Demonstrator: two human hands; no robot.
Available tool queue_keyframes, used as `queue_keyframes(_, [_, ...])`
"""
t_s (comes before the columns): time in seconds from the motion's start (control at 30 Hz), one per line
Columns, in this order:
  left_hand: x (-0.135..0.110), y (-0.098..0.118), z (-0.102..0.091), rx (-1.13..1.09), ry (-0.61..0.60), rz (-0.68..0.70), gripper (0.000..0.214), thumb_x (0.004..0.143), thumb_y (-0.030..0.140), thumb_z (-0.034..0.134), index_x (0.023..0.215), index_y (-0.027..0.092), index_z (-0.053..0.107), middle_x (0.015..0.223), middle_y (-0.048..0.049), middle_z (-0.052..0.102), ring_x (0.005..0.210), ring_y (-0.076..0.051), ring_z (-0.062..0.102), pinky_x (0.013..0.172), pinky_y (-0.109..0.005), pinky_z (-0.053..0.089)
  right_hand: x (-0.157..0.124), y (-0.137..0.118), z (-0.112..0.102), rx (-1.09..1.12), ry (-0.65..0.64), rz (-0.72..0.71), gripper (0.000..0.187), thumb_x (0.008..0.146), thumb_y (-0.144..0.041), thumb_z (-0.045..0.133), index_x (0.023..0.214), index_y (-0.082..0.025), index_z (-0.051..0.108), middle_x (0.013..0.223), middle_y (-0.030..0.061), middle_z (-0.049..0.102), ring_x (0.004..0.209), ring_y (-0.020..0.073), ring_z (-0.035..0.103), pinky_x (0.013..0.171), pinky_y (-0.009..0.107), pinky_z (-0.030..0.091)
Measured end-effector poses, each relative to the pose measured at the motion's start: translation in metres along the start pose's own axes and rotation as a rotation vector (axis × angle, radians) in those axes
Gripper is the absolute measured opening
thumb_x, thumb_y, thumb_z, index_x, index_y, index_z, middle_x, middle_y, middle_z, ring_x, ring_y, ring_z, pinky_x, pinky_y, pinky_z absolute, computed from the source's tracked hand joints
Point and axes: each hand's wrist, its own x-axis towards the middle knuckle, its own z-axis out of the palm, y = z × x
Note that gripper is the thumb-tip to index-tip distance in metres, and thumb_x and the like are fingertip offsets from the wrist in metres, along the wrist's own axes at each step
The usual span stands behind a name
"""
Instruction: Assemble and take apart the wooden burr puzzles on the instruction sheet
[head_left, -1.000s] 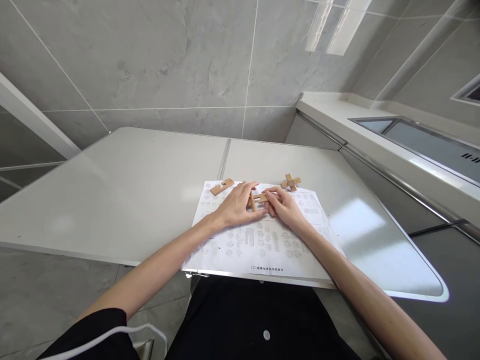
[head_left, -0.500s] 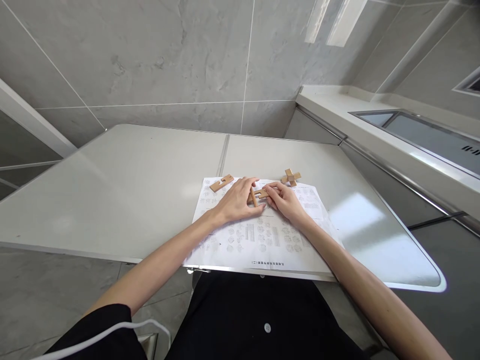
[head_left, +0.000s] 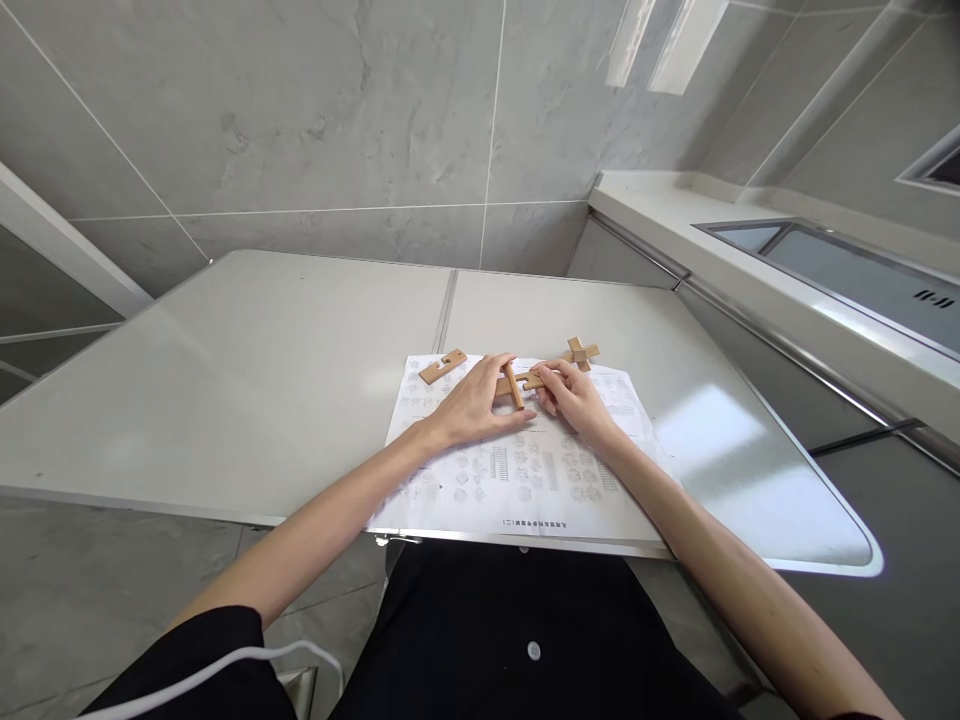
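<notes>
My left hand (head_left: pixel 480 400) curves around one wooden puzzle piece (head_left: pixel 514 386), which stands across a second, notched wooden puzzle piece (head_left: pixel 532 380). Its thumb and fingers grip the upright piece at both ends. At the right end of the notched piece, my right hand (head_left: pixel 574 397) pinches it with thumb and fingers. The two pieces cross each other just above the printed paper sheet (head_left: pixel 540 500). How they join is partly hidden by my left hand. A third flat wooden piece (head_left: pixel 442 366) with a cut-out lies beyond my left hand.
Behind my right hand sits an interlocked wooden cross puzzle (head_left: pixel 582 352) at the paper's far edge. The pale folding table (head_left: pixel 300 400) has a seam across it. On the right a white counter (head_left: pixel 750 200) runs along the wall. A white cable (head_left: pixel 225 660) hangs by my left sleeve.
Both hands have shifted slightly right. The upright piece has moved right along the notched one with my left hand, and more of it shows between thumb and fingers.
</notes>
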Motion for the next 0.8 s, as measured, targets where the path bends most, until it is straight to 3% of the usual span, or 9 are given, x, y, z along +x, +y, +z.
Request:
queue_keyframes(0.47, [0.0006, -0.0035, 0.0026, -0.044, 0.029, 0.045, 0.096, 0.084, 0.063, 0.081, 0.16, 0.029, 0.032, 0.154, -0.0152, 0.054, 0.138, -0.036, 0.058, 0.11, -0.054, 0.053, 0.0019, 0.0008, -0.0048, 0.116, -0.062, 0.06, 0.048, 0.089, -0.069, 0.075, 0.104, -0.024, 0.068, 0.068, -0.0035, 0.061, 0.053, 0.0127, 0.051, 0.051, 0.027, 0.044])
queue_keyframes(0.8, [0.0038, -0.0028, 0.0002, -0.091, 0.121, 0.038, 0.089, 0.075, 0.052, 0.091, 0.147, 0.026, 0.046, 0.145, -0.0114, 0.062, 0.132, -0.033, 0.062, 0.111, -0.05, 0.054, 0.0038, 0.0023, -0.0041, 0.142, -0.051, 0.04, 0.049, 0.087, -0.071, 0.076, 0.101, -0.024, 0.069, 0.067, -0.0041, 0.057, 0.052, 0.0128, 0.048, 0.051, 0.028, 0.04])
